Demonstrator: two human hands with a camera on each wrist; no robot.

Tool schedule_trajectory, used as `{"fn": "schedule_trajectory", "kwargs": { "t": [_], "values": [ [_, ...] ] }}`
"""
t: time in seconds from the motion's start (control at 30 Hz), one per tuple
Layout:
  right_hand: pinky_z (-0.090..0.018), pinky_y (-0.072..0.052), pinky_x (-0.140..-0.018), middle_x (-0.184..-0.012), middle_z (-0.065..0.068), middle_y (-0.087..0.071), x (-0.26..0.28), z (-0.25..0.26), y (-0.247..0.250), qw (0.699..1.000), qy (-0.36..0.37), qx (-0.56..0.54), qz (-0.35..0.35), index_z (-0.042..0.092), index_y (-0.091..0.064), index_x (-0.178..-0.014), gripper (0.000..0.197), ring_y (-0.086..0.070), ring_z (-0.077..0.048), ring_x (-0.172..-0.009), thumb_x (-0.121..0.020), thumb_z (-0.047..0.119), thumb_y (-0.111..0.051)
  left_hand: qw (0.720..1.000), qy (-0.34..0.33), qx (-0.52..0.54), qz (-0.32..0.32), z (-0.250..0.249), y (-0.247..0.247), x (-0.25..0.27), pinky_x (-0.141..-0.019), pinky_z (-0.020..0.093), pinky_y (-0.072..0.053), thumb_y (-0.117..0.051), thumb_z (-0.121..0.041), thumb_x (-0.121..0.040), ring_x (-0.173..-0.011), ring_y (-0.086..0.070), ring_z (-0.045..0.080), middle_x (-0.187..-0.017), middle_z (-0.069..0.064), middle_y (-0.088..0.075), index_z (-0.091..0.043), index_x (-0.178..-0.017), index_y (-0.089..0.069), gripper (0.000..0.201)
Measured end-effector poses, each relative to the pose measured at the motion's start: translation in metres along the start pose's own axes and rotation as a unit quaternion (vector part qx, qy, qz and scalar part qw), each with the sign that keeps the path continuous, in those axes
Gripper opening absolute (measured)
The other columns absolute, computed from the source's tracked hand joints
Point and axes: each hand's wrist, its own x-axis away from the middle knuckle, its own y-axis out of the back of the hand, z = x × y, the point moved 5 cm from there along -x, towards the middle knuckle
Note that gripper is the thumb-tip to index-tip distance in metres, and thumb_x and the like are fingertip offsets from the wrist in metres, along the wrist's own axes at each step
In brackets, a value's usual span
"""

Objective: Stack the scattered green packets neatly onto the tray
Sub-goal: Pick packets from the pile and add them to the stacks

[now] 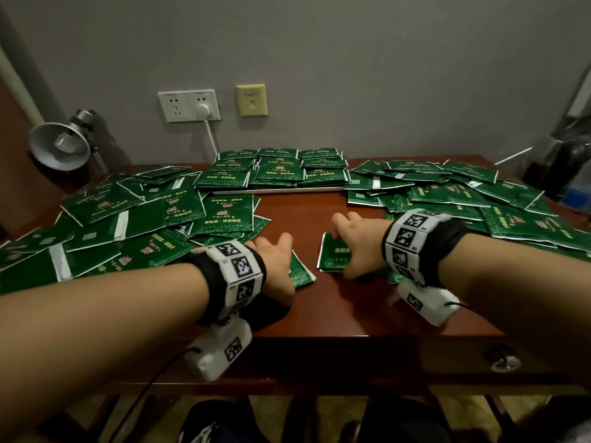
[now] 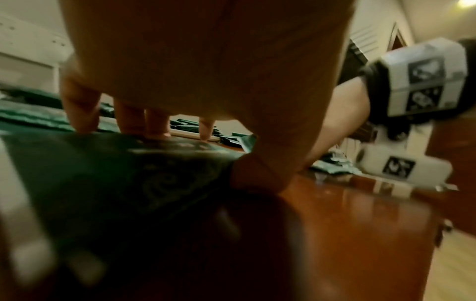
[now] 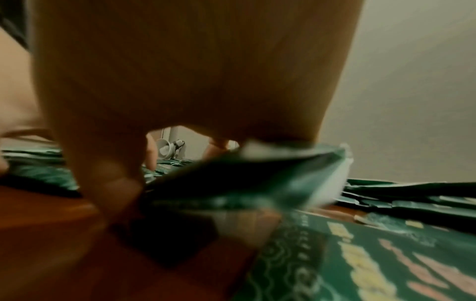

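Note:
Green packets lie scattered in heaps at the left (image 1: 128,215) and right (image 1: 463,193) of the brown table. At the back centre a white tray (image 1: 287,189) holds neat rows of stacked packets (image 1: 278,169). My left hand (image 1: 275,257) arches over one packet (image 1: 302,271) near the front. In the left wrist view its fingertips (image 2: 154,130) press the packet's (image 2: 103,183) far edge and the thumb meets the near edge. My right hand (image 1: 355,241) grips another packet (image 1: 334,255). In the right wrist view this packet (image 3: 244,183) is tilted up off the wood.
A metal desk lamp (image 1: 60,145) stands at the back left, and wall sockets (image 1: 188,105) with a plugged white cable sit behind the tray. Dark objects (image 1: 569,167) stand at the far right. Bare wood (image 1: 303,212) shows between my hands and the tray.

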Motion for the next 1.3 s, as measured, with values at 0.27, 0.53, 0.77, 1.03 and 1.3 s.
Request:
{"fn": "schedule_trajectory", "kwargs": {
  "t": [0.27,0.53,0.77,1.03,1.3],
  "values": [
    [-0.025,-0.04,-0.052,-0.109,-0.002,-0.038,-0.009,-0.007,0.018,0.999,0.018,0.002,-0.047,0.022,-0.034,-0.115,0.068,-0.051,-0.014,-0.076,-0.066,0.032,-0.079,0.99,-0.12,0.041,-0.06,0.007,0.016,-0.01,-0.077,0.042,-0.057,-0.074,-0.041,-0.058,-0.088,-0.056,0.021,-0.109,0.005,-0.042,-0.032,-0.129,-0.021,0.09],
    [-0.038,-0.045,-0.087,-0.115,0.0,-0.046,-0.059,-0.046,0.068,0.996,0.005,-0.007,-0.094,0.027,-0.039,-0.107,0.054,-0.044,-0.022,-0.101,-0.07,0.031,-0.079,0.977,-0.135,-0.043,-0.157,0.024,0.085,-0.067,-0.102,0.051,-0.037,-0.078,-0.033,-0.067,-0.118,-0.047,0.022,-0.126,-0.001,-0.048,-0.026,-0.139,-0.024,0.09],
    [-0.032,-0.042,-0.081,-0.119,-0.005,-0.05,-0.138,-0.071,0.083,0.998,-0.005,0.007,-0.063,0.021,-0.047,-0.116,0.051,-0.047,-0.025,-0.105,-0.074,0.024,-0.076,0.974,-0.155,-0.062,-0.151,0.026,0.133,-0.159,-0.094,0.043,-0.042,-0.083,-0.039,-0.065,-0.117,-0.05,0.024,-0.128,0.0,-0.05,-0.027,-0.14,-0.027,0.095],
    [-0.026,-0.034,-0.068,-0.085,0.009,-0.046,-0.226,-0.083,0.086,1.0,0.0,0.018,0.003,0.021,-0.047,-0.12,0.056,-0.048,-0.019,-0.091,-0.075,0.031,-0.079,0.968,-0.182,-0.121,-0.126,0.012,0.148,-0.253,-0.091,0.041,-0.046,-0.086,-0.048,-0.06,-0.118,-0.049,0.027,-0.13,0.005,-0.049,-0.023,-0.14,-0.029,0.101],
    [-0.036,-0.045,-0.087,-0.12,-0.002,-0.051,-0.246,-0.083,0.08,0.999,0.012,0.035,0.0,0.024,-0.049,-0.118,0.064,-0.046,-0.024,-0.108,-0.068,0.044,-0.083,0.972,-0.165,-0.13,-0.107,0.026,0.139,-0.279,-0.096,0.041,-0.042,-0.082,-0.059,-0.06,-0.122,-0.04,0.028,-0.133,0.009,-0.041,-0.024,-0.142,-0.034,0.101]
  ]
}}
